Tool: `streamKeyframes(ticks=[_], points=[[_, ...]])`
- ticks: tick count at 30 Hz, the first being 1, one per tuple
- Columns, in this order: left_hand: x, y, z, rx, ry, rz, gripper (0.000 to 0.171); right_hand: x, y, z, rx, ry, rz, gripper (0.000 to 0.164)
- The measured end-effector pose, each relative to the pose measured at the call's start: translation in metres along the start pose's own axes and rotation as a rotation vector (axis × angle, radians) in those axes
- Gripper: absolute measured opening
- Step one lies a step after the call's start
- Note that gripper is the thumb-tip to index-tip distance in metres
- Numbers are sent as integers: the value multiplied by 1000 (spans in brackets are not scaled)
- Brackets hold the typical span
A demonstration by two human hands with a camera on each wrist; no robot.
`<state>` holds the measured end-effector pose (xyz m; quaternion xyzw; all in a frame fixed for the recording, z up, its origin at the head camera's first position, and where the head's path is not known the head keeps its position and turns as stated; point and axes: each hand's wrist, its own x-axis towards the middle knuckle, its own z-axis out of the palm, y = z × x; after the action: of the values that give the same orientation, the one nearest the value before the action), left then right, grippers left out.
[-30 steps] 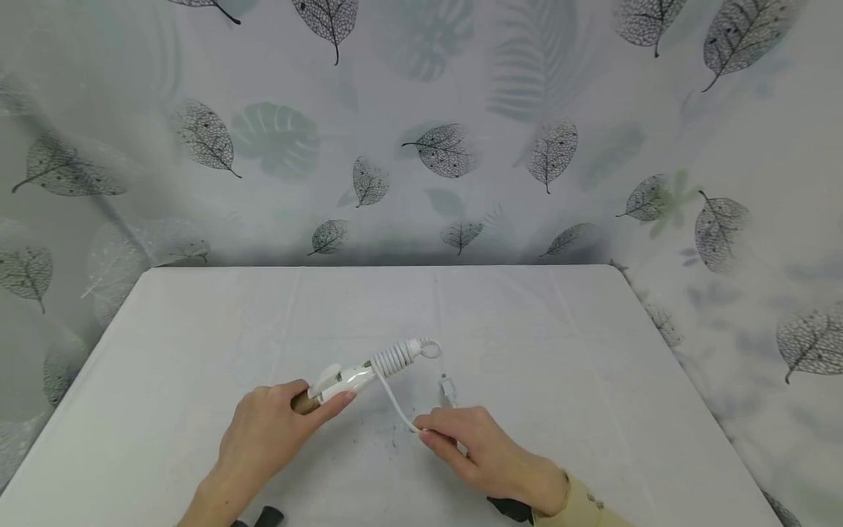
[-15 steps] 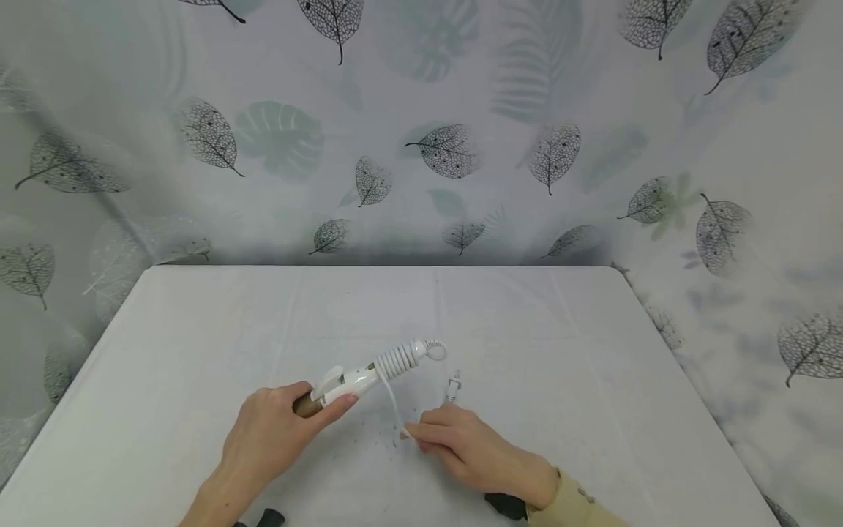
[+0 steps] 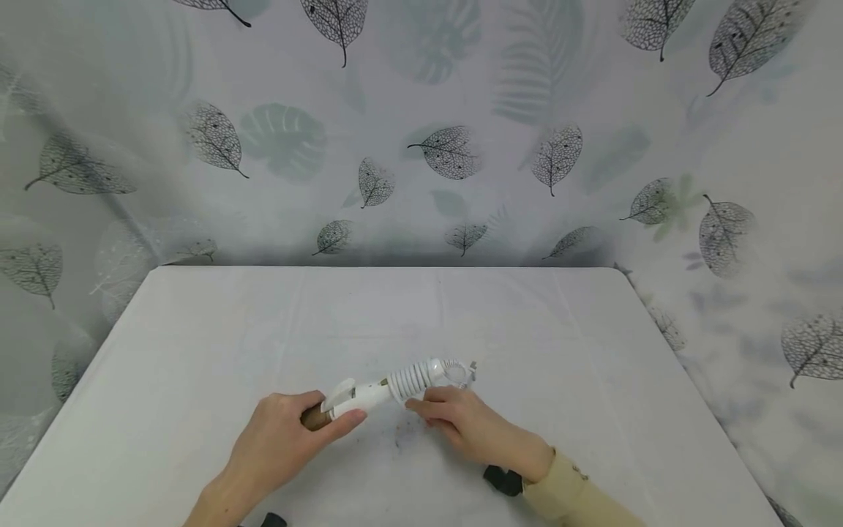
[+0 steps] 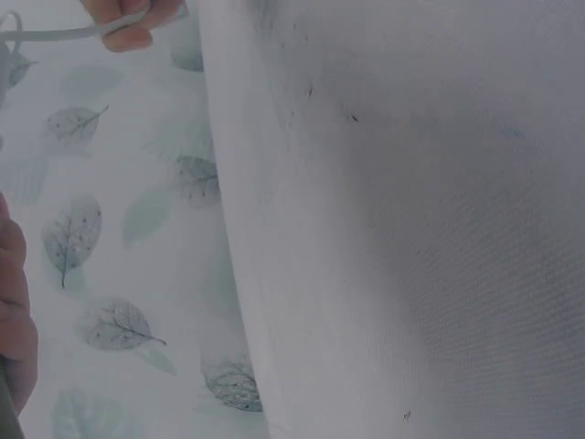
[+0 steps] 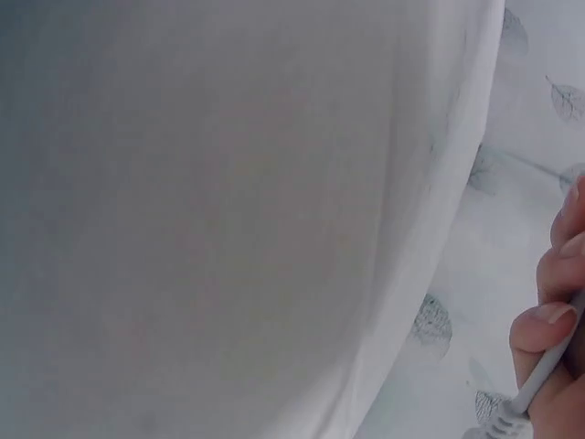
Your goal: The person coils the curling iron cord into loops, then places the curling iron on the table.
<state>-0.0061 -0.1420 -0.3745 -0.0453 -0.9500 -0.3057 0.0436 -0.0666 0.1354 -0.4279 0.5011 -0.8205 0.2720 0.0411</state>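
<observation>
My left hand (image 3: pixel 279 435) grips what looks like a curling iron (image 3: pixel 370 396) by its brown barrel, thumb along the white handle beside the raised clamp lever. The iron slants up to the right, close over the table. Several turns of white power cord (image 3: pixel 411 379) wrap the handle's end. My right hand (image 3: pixel 470 424) pinches the loose length of cord just under the wrapped turns. In the right wrist view this cord (image 5: pixel 547 368) runs through the curled fingers (image 5: pixel 539 329). A plug (image 3: pixel 472 370) sticks out beyond the right hand, beside the cord's ribbed loop.
The white-covered table (image 3: pixel 356 307) spans the view, with small dark marks (image 3: pixel 398 439) on its cloth below the iron. A leaf-patterned curtain (image 3: pixel 448 197) hangs behind and at both sides. A black device (image 3: pixel 503 481) sits under the right wrist.
The right hand has carried the cord leftward, then up against the handle's end. The iron has shifted slightly right and lower, lying flatter. The plug has swung right beside the cord's loop.
</observation>
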Motion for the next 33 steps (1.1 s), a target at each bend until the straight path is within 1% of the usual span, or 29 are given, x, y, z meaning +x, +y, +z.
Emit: streamKeyframes(ticks=[3, 4, 6, 7, 10, 12, 14, 16, 18, 20, 22, 27, 29, 33], points=[[-2, 1, 0, -11, -49, 19, 49, 1, 5, -5, -37, 6, 40, 21], [-2, 0, 1, -10, -61, 28, 49, 2, 6, -7, -30, 12, 59, 17], [-3, 0, 2, -19, -83, 47, 49, 5, 8, -10, 21, 26, 100, 10], [-3, 0, 2, -22, -89, 61, 50, 7, 8, -12, 69, 32, 117, 12], [-3, 0, 5, -29, -93, 118, 50, 11, 9, -15, 100, 31, 86, 14], [-3, 1, 7, -32, -88, 159, 51, 13, 8, -17, 61, 35, 39, 15], [-4, 1, 9, -24, -80, 190, 51, 16, 9, -19, -16, 58, -19, 21], [-4, 1, 10, -20, -74, 211, 51, 17, 10, -20, -53, 90, -35, 21], [-4, 1, 10, -21, -69, 222, 51, 19, 10, -20, -58, 107, -49, 20], [-4, 1, 10, -30, -66, 233, 50, 21, 10, -20, -50, 111, -54, 18], [-4, 1, 10, -40, -63, 252, 50, 22, 9, -19, -19, 104, -50, 16], [-3, 2, 11, -58, -45, 309, 52, 25, 3, -16, 49, 95, -15, 11], [-3, 3, 11, -62, -40, 314, 52, 27, 0, -15, 56, 90, -7, 10], [-3, 4, 11, -58, -50, 304, 54, 29, -5, -15, 52, 88, 8, 9]])
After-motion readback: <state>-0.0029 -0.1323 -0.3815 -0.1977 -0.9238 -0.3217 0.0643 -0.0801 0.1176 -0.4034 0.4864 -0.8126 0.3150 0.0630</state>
